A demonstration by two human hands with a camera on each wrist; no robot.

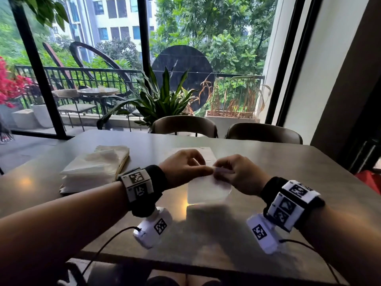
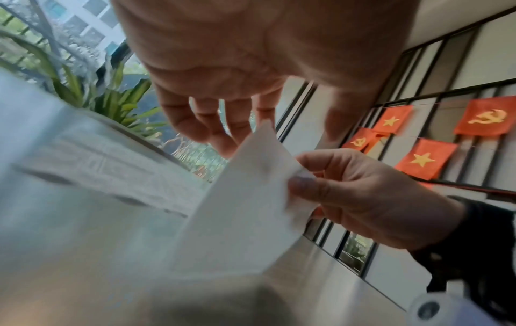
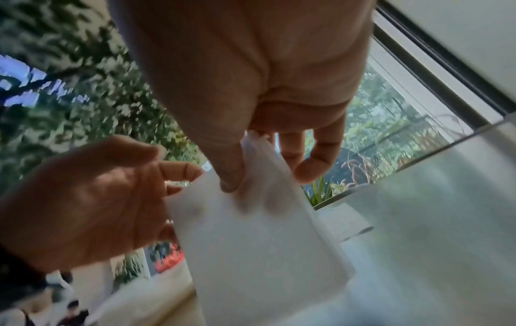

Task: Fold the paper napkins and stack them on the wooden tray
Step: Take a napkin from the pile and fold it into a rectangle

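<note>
A white paper napkin [image 1: 208, 190] [image 2: 245, 209] [image 3: 251, 242] hangs above the middle of the grey table [image 1: 288, 172]. My right hand [image 1: 224, 168] [image 3: 265, 176] [image 2: 303, 174] pinches its top edge between thumb and fingers. My left hand [image 1: 185, 168] [image 2: 277, 143] [image 3: 176, 162] is right beside it; its fingertips touch the napkin's upper edge from behind, and its thumb stands off the paper. Just beyond the hands lies a pale flat tray [image 1: 206, 151] [image 2: 97, 158] [image 3: 349, 222] with slot handles. A thick stack of unfolded napkins [image 1: 94, 170] sits at the left.
Two dark chairs [image 1: 185, 124] [image 1: 263, 133] stand at the table's far side, with a potted plant [image 1: 160, 100] and glass wall behind them. A red object [image 1: 371, 180] sits off the table's right edge. Wrist-camera cables [image 1: 103, 244] trail over the near edge.
</note>
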